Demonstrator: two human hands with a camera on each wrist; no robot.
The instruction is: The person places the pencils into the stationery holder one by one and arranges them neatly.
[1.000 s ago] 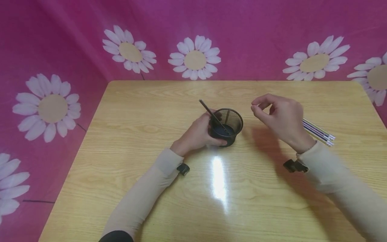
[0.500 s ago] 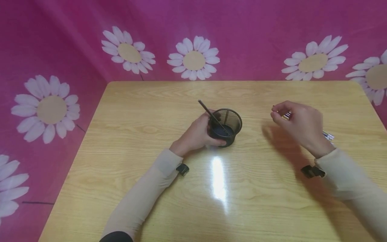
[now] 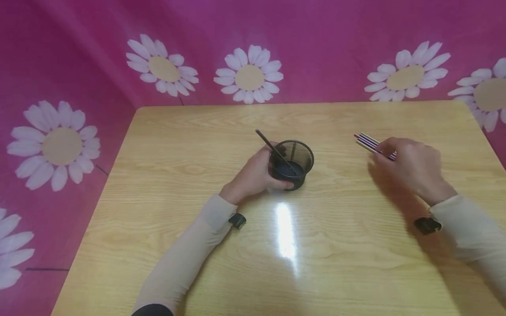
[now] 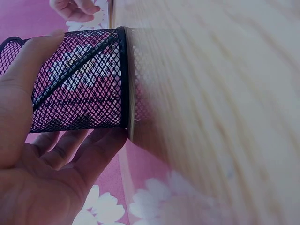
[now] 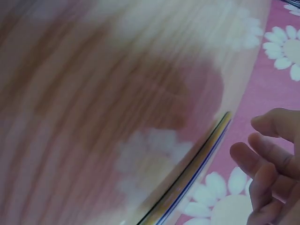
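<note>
My left hand (image 3: pixel 253 173) grips a black mesh pencil cup (image 3: pixel 303 156), thumb on the near side and fingers around the back. The cup stands upright on the table. One dark pencil (image 3: pixel 265 139) leans inside it, its upper end sticking out past the rim on the left. In the left wrist view the pencil slants behind the mesh wall (image 4: pixel 89 101). To the right, my right hand (image 3: pixel 419 169) hovers over several striped pencils (image 3: pixel 367 143) lying side by side. Its fingers (image 5: pixel 246 157) are loosely bent, apart from the pencils, with nothing between them. The hand hides the pencils' eraser ends.
The light wooden table (image 3: pixel 189 145) extends to a back edge against a pink curtain (image 3: pixel 316 52) with white daisies. Another pink flowered side hangs along the left edge. A bright light reflection (image 3: pixel 285 232) lies on the tabletop in front of the cup.
My right hand has moved right, away from the cup, to over the pencils, uncovering their front ends. The left hand, cup and leaning pencil have stayed in place.
</note>
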